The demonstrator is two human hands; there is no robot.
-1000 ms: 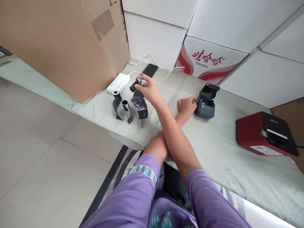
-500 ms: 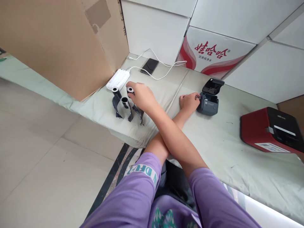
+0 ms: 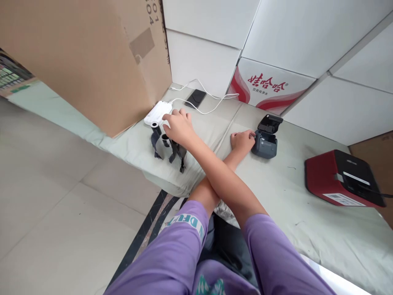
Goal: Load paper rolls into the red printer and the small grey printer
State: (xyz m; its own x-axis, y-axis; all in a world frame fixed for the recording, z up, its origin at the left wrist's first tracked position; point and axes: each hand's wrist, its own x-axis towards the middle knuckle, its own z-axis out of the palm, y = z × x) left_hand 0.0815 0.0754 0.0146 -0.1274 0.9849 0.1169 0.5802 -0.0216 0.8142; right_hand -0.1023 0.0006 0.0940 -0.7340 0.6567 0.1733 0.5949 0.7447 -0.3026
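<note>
My forearms cross, the right one on top. My right hand (image 3: 179,128) is over the left part of the table, fingers spread and thumb apart, with nothing visible in its grasp. Under and beside it stand small black rolls with loose strips: one roll with a white-rimmed core (image 3: 155,128) and another black roll (image 3: 166,140). Dark strips (image 3: 181,157) hang below the hand, their roll hidden by it. My left hand (image 3: 242,140) rests on the table with fingers curled, its fingertips on the left side of a small dark grey printer (image 3: 264,144), whose lid (image 3: 270,123) is raised.
A white power bank (image 3: 158,112) with a white cable (image 3: 211,111) and a black phone (image 3: 195,98) lie behind the rolls. A tall cardboard box (image 3: 92,61) stands left. White cartons (image 3: 202,57) line the back; a red and black machine (image 3: 344,178) sits right.
My right hand has let go of the roll it held, spreading and lifting its fingers. My left hand stays at the printer. The whole view has shifted slightly.
</note>
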